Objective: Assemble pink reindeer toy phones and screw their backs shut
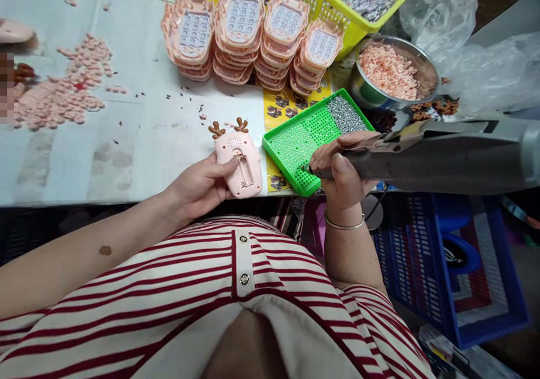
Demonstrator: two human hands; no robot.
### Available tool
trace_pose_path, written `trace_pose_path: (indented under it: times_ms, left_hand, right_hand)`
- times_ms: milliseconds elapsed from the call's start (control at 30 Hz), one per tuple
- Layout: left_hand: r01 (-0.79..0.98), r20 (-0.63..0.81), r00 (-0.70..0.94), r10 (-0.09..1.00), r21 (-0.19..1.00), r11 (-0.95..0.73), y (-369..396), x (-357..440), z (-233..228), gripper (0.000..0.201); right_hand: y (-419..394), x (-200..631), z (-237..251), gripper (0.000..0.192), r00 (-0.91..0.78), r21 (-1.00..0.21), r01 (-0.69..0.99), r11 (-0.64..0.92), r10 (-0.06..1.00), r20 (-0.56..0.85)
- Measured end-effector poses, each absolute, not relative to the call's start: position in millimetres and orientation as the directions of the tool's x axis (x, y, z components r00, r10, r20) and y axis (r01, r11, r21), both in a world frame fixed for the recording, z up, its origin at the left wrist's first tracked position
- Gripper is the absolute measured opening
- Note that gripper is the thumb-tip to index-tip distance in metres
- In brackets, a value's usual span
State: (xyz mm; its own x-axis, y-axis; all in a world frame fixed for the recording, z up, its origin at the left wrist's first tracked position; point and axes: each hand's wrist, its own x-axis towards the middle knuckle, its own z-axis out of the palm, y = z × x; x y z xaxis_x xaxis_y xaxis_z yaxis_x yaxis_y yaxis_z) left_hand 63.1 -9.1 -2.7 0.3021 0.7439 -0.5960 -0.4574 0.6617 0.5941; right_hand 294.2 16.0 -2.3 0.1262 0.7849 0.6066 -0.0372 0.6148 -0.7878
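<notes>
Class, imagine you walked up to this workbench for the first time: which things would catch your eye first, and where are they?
The eye goes first to the pink reindeer toy with brown antlers, lying back up at the table's near edge under the left hand. Just right of it, the right hand grips a grey power screwdriver whose tip touches the green screw tray. Behind them rise stacks of pink keypad shells.

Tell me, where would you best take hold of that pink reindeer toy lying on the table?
Probably by its smooth rounded body, from the near left, as the left hand does now. The pink reindeer toy lies back up with an open battery recess in the middle and thin brown antlers at the far end. A grip on the side edges likely keeps both clear.
</notes>
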Motion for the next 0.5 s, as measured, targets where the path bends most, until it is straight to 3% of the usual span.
trace_pose_path:
  times_ms: [233,500]
  left_hand:
    - [-0.552,-0.651,0.184,0.737,0.552,0.625,-5,73,4,0.033]
    - [-0.563,-0.639,0.191,0.745,0.551,0.616,-3,76,2,0.036]
  right_hand:
    - [-1,276,32,0.018,0.187,-0.7,-0.126,0.703,0.71,0.679]
    - [-15,245,34,0.018,0.009,-0.69,-0.267,0.673,0.718,0.696]
